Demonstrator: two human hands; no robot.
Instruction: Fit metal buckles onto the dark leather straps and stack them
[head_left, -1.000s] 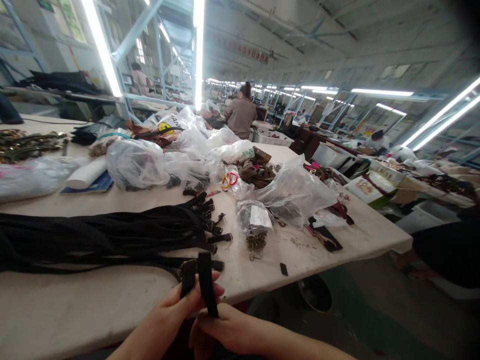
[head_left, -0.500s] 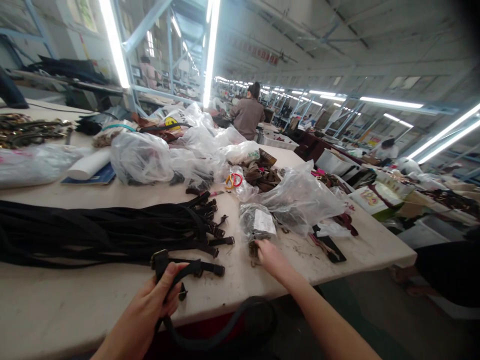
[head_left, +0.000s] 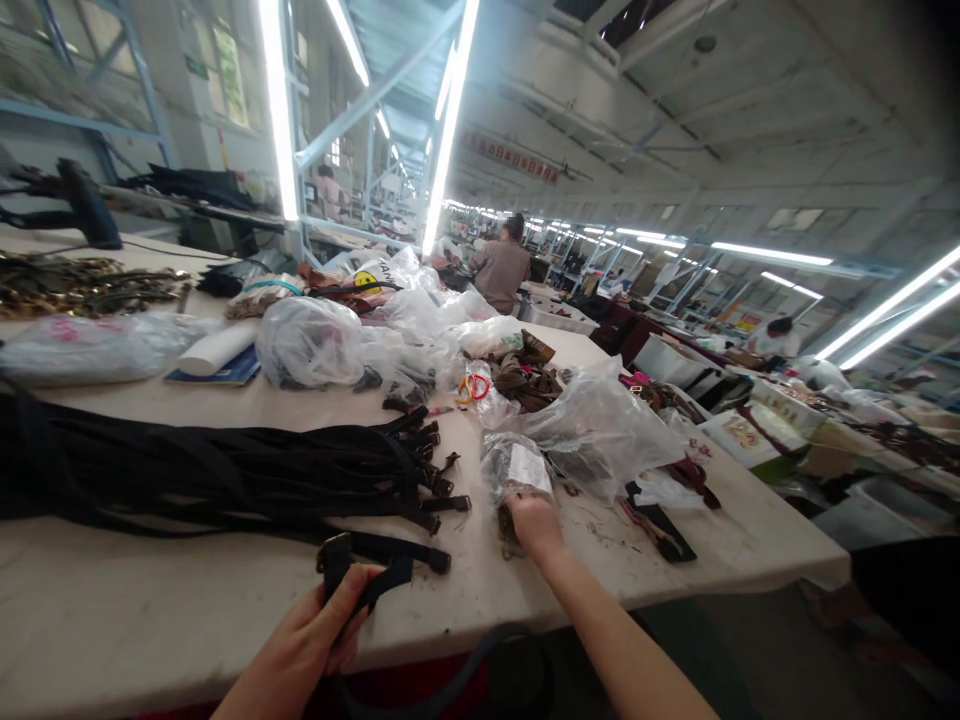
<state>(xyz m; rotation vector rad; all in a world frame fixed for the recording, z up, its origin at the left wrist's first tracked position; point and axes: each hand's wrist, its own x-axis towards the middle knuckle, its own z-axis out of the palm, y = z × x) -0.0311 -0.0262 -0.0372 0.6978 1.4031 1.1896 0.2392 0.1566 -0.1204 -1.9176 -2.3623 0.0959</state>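
My left hand (head_left: 330, 620) is closed round a black strap (head_left: 391, 580) with a metal buckle standing up above the thumb. The strap's slack hangs below the table's front edge. My right hand (head_left: 534, 522) reaches into the mouth of a small clear plastic bag (head_left: 491, 462) that has a white label (head_left: 528, 466) on top. Dark metal pieces show at the bag's opening; my fingertips are hidden there, so what they touch cannot be made out. Left of the bag lies a thick bundle of black straps (head_left: 247, 470), its buckled ends pointing right.
Red and yellow-handled scissors (head_left: 472, 388) lie behind the labelled bag. Large clear plastic bags (head_left: 607, 425) and brown straps (head_left: 529, 380) crowd the table (head_left: 780, 520) further back. Brass hardware (head_left: 82, 285) is heaped at far left. A person (head_left: 501, 265) stands beyond the table.
My right hand has gone further into the opening of the small bag. My left hand still holds the strap. The whole view has tilted upward, so the table sits lower.
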